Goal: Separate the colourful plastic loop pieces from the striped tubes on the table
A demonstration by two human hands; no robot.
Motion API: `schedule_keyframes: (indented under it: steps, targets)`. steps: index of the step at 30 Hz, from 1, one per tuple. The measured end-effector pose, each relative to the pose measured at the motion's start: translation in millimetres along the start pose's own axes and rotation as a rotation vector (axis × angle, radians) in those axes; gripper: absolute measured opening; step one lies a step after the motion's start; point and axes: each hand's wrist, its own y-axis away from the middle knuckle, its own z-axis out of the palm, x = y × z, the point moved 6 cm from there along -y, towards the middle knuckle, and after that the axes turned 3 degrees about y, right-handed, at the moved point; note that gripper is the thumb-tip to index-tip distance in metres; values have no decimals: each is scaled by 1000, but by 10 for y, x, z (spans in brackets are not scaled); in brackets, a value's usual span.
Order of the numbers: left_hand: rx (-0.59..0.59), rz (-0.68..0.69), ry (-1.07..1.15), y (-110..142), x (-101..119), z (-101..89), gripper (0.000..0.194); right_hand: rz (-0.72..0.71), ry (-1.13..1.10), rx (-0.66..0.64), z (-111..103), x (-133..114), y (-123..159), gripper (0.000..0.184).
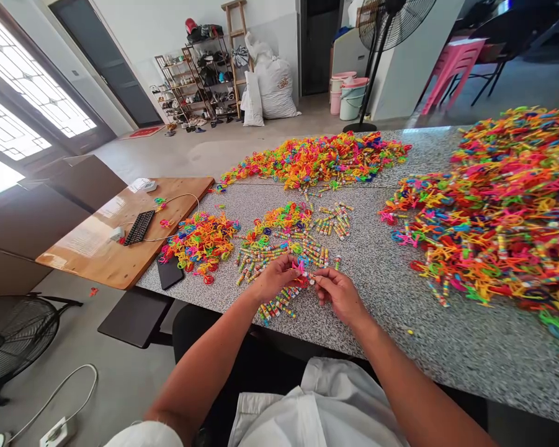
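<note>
My left hand (275, 279) pinches a bright pink plastic piece (300, 267) over the speckled stone table. Close by on the right, the fingertips of my right hand (339, 294) are closed on a small patterned tube with a white end (311, 278), which meets or nearly meets the pink piece. Its exact shape is partly hidden by my fingers. Under and around my hands lie many patterned tubes (279, 304), some in rows. A small pile of colourful plastic pieces (283, 218) sits just beyond them, beside more loose tubes (334, 221).
Piles of colourful plastic pieces lie left (202, 242), at the back (316, 158) and, largest, on the right (502, 211). A black phone (170, 273) rests at the table's left edge. A wooden board (97, 242) adjoins it. A standing fan (376, 56) is behind.
</note>
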Motion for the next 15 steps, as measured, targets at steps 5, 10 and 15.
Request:
schedule_keyframes:
  steps: [5, 10, 15]
  targets:
    - [-48, -69, 11, 10, -5, 13, 44, 28, -34, -58, -2, -9, 12, 33]
    - [-83, -122, 37, 8, 15, 41, 47, 154, -145, -135, -15, 4, 2, 33]
    - [-33, -90, -95, -5, 10, 89, 35, 103, -86, -126, -41, -67, 12, 34]
